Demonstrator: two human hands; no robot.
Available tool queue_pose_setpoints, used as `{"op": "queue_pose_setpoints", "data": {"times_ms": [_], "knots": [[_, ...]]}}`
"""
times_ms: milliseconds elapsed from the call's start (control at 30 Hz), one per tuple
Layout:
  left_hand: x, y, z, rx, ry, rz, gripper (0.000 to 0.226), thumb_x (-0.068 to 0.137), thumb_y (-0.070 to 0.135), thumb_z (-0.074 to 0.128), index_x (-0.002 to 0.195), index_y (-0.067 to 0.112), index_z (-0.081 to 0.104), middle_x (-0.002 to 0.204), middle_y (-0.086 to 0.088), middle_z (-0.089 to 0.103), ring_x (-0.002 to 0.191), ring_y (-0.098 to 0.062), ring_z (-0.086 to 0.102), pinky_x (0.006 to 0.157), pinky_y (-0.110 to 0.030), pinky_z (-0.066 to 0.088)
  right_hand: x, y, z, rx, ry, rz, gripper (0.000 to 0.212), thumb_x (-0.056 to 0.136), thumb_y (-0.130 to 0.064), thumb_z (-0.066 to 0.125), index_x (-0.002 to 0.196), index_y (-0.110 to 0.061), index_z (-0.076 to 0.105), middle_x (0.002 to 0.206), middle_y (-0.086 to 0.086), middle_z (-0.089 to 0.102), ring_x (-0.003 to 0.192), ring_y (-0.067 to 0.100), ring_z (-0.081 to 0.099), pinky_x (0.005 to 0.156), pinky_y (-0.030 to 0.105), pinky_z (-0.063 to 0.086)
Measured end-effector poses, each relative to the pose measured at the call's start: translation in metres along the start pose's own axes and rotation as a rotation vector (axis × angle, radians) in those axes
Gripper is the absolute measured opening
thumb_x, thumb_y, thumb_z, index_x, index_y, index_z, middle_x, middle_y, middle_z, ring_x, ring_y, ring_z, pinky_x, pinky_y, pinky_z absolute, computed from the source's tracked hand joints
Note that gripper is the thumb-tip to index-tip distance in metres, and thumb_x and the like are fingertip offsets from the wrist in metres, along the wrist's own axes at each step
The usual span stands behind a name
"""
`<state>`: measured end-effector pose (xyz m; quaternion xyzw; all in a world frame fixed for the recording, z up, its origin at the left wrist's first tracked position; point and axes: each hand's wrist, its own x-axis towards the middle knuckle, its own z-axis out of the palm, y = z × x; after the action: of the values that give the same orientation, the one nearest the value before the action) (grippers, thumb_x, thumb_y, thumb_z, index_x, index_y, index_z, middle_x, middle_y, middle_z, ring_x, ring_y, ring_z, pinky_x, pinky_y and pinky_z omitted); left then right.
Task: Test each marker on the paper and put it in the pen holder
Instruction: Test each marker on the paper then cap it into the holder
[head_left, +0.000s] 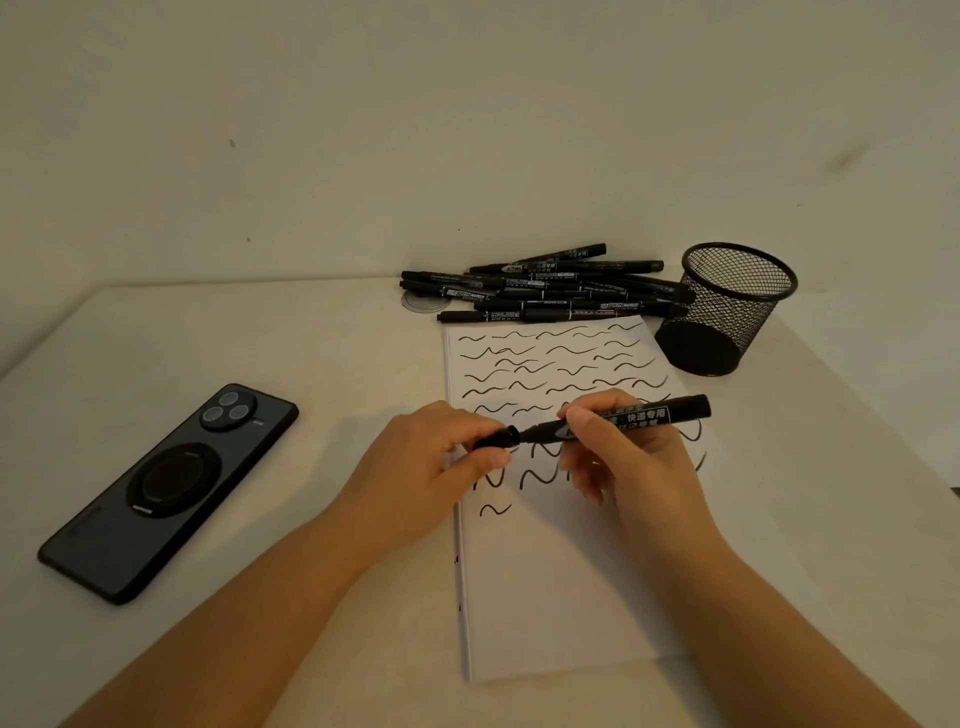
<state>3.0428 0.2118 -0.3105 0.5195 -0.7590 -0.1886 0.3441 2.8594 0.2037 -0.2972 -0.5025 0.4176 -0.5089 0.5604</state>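
Left of the paper (566, 582), a black smartphone (171, 491) lies face down on the pale surface (332, 364). Over the paper's middle, the left hand (431, 467) has its fingers pinched on a black cap (496, 439), just at the tip of a black marker (644, 415) that the right hand (613, 457) grips with curled fingers. Beyond the paper's far edge lies a pile of black markers (545, 288), and at its far right corner stands a black mesh pen holder (727, 309).

Black marker (644, 415) uncapped over scribbled paper (561, 571), mesh pen holder (727, 312) upright
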Motion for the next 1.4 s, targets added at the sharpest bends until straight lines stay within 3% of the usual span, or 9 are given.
{"op": "queue_pose_setpoints", "data": {"times_ms": [267,433,600,733,833,1000,1133,1267,1400], "knots": [[-0.002,0.017,-0.001,0.064,0.016,0.114,0.037,0.085,0.045,0.043,0.093,0.018,0.069,0.071,0.022,0.046,0.073,-0.003,0.045,0.065,-0.013,0.036,0.000,0.000,0.001,0.023,-0.066,-0.061,0.025,0.082,-0.008,0.062,0.060,-0.020,0.065,0.049,0.007,0.061,0.039,0.016,0.053,0.041,0.022,0.046],[-0.006,0.029,0.004,0.173,-0.002,0.197,0.037,0.090,0.038,0.037,0.090,0.015,0.065,0.074,0.020,0.039,0.069,0.002,0.034,0.059,-0.011,0.029,0.000,0.006,0.000,0.074,-0.068,-0.035,0.028,0.078,-0.027,0.052,0.051,-0.019,0.054,0.039,0.003,0.050,0.033,0.014,0.041,0.037,0.017,0.033],[-0.004,0.043,0.016,0.147,-0.028,0.129,0.043,0.090,0.043,0.031,0.085,0.014,0.062,0.066,0.012,0.048,0.060,-0.014,0.045,0.054,-0.030,0.040,-0.001,0.011,0.000,0.198,0.088,-0.062,0.026,0.073,-0.019,0.049,0.049,-0.011,0.041,0.038,0.003,0.038,0.031,0.014,0.029,0.037,0.019,0.023],[-0.005,0.043,0.017,-0.104,-0.145,0.015,0.025,0.088,0.042,0.035,0.069,0.035,0.049,0.051,0.011,0.045,0.048,-0.007,0.043,0.048,-0.018,0.032,-0.001,0.011,0.000,0.212,0.055,-0.104,0.027,0.066,-0.018,0.053,0.047,-0.012,0.035,0.036,0.004,0.032,0.032,0.014,0.026,0.038,0.019,0.023],[-0.006,0.042,0.015,-0.325,-0.247,-0.084,0.027,0.087,0.039,0.038,0.063,0.034,0.050,0.046,0.012,0.047,0.043,-0.003,0.040,0.046,-0.010,0.029,-0.004,0.012,0.000,0.191,-0.015,-0.168,0.027,0.065,-0.023,0.053,0.046,-0.015,0.036,0.036,-0.001,0.035,0.034,0.015,0.028,0.040,0.018,0.026],[-0.004,0.038,0.007,-0.577,-0.449,-0.196,0.028,0.086,0.036,0.040,0.063,0.025,0.053,0.041,0.011,0.043,0.044,-0.007,0.033,0.046,-0.015,0.028,-0.005,0.012,0.001,0.116,-0.093,-0.253,0.027,0.069,-0.022,0.050,0.044,-0.018,0.040,0.040,-0.006,0.039,0.036,0.013,0.033,0.041,0.019,0.030],[0.000,0.033,0.003,-0.514,-0.317,-0.192,0.031,0.095,0.021,0.046,0.069,0.031,0.061,0.050,0.015,0.056,0.048,0.003,0.047,0.051,-0.005,0.035,-0.007,0.009,0.005,0.012,-0.068,-0.259,0.032,0.074,-0.028,0.051,0.053,-0.005,0.042,0.043,0.002,0.046,0.038,0.008,0.043,0.041,0.015,0.035],[0.005,0.025,-0.005,-0.448,-0.145,-0.241,0.030,0.091,0.020,0.051,0.071,0.037,0.064,0.058,0.018,0.063,0.052,0.005,0.051,0.053,-0.007,0.037,0.000,0.002,-0.003,0.029,0.036,-0.167,0.020,0.075,-0.028,0.060,0.057,-0.019,0.057,0.048,-0.001,0.056,0.041,0.009,0.047,0.040,0.016,0.037],[0.011,0.012,-0.015,-0.423,0.060,-0.337,0.022,0.088,0.025,0.054,0.071,0.035,0.063,0.061,0.018,0.066,0.056,0.006,0.051,0.057,-0.011,0.042,0.006,-0.005,-0.022,-0.049,0.171,-0.136,0.026,0.087,-0.019,0.058,0.062,-0.023,0.062,0.056,0.000,0.062,0.045,0.010,0.051,0.043,0.020,0.043]]}}
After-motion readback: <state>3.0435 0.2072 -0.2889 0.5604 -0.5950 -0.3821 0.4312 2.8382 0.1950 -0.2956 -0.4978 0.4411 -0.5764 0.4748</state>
